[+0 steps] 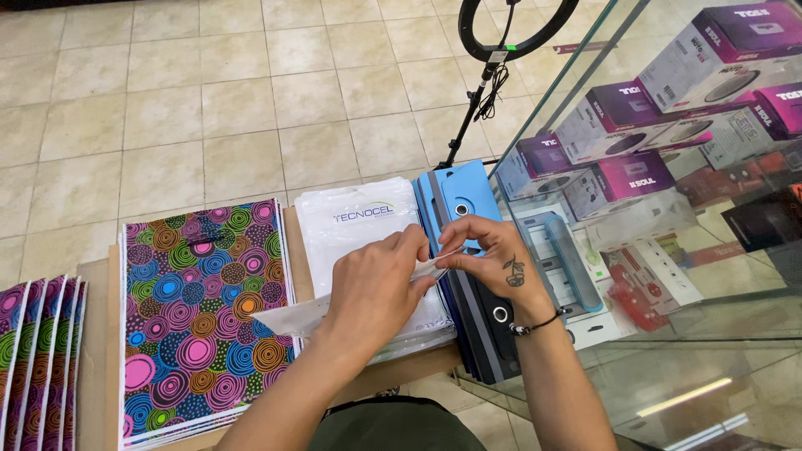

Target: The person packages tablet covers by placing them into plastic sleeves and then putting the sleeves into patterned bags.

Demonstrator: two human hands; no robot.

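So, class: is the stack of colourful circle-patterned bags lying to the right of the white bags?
No, the colourful bags lie left of the white bags.

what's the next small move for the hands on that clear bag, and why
Probably spread the pinched edge apart. Both the left hand and right hand pinch one end of the clear plastic bag between their fingertips, close together, above the stack of white bags. The rest of the bag trails flat towards the colourful circle-patterned bags, so its mouth looks unopened.

Glossy plastic bag [355, 225] – smooth glass counter [668, 250] (matt floor tiles [209, 100]).
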